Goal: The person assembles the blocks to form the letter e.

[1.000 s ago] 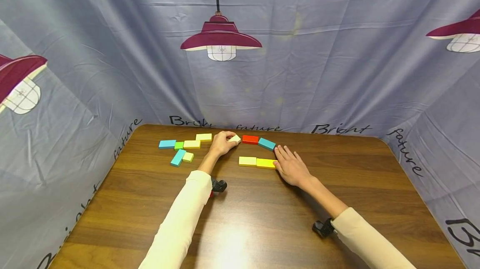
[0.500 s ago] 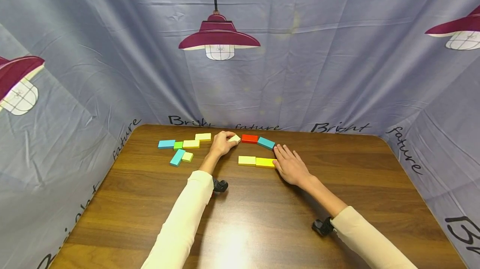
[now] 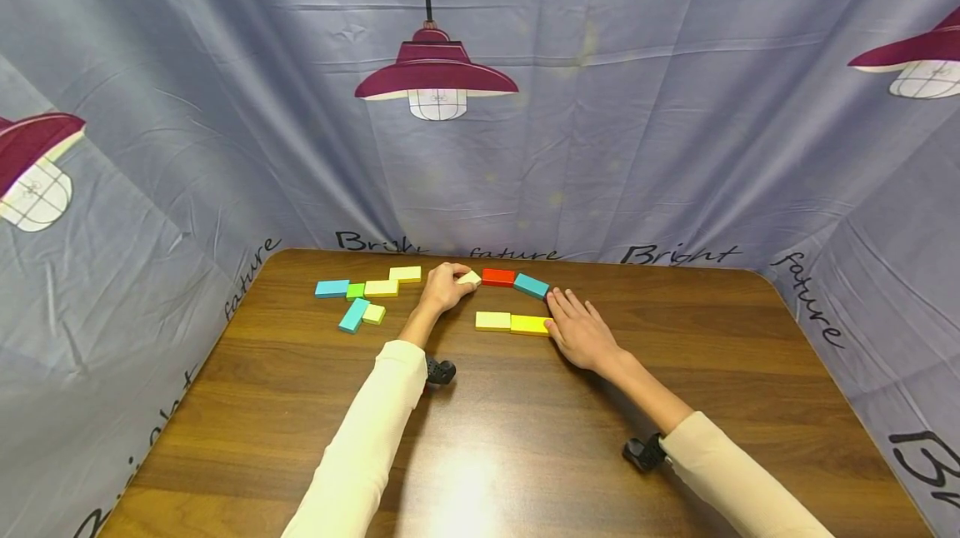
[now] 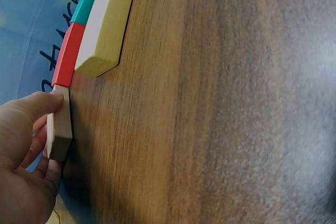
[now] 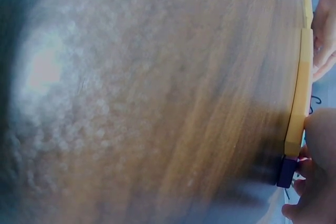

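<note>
My left hand (image 3: 444, 288) pinches a pale, unpainted wooden block (image 4: 60, 127) between thumb and fingers at the back of the table. One end of that block meets or nearly meets a red block (image 3: 498, 278); a blue block (image 3: 532, 286) continues the row to the right. My right hand (image 3: 579, 331) lies with fingers extended at the blue block's right end. Its thumb touches or nearly touches the end of a bright yellow block (image 3: 529, 325), which adjoins a pale yellow block (image 3: 492, 321). A dark purple block (image 5: 286, 171) shows by the right fingers, mostly hidden in the head view.
Left of my left hand lie a blue block (image 3: 332, 289), a green block (image 3: 356, 291), two yellow blocks (image 3: 382, 288), a slanted blue block (image 3: 354, 316) and a small pale green block (image 3: 374, 314). A printed cloth (image 3: 600, 146) hangs behind the brown wooden table (image 3: 510, 430).
</note>
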The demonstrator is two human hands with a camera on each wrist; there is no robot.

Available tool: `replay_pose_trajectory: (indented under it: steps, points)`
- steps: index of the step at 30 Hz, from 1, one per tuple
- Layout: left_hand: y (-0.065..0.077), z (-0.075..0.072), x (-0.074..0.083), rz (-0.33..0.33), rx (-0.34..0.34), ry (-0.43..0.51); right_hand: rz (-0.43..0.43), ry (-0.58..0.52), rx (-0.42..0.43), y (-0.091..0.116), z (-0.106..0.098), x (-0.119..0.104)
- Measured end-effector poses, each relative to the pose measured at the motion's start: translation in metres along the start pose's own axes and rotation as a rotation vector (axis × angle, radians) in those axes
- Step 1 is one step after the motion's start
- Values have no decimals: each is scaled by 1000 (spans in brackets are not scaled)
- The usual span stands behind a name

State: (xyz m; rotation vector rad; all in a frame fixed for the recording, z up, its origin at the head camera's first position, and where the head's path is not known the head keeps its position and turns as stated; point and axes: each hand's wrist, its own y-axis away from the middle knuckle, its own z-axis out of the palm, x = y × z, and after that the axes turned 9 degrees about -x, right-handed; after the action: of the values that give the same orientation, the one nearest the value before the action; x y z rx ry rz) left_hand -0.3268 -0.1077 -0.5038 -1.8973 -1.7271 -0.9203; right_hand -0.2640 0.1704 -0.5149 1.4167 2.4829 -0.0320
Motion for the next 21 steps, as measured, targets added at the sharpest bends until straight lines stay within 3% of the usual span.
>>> replay_pose_trajectory:
  steps: [7,12,16,21]
  points:
    - [0,0,0,-7,-8,10,3,6,-8,0,1,0]
    - [1,-6,-5,25,-4,46,5,3,-14,0,1,1]
    - [9,-22,-13,100,8,93,8,7,-15,0,0,1]
    - [27,-52,-27,213,22,128,1,1,-11,-1,-1,1]
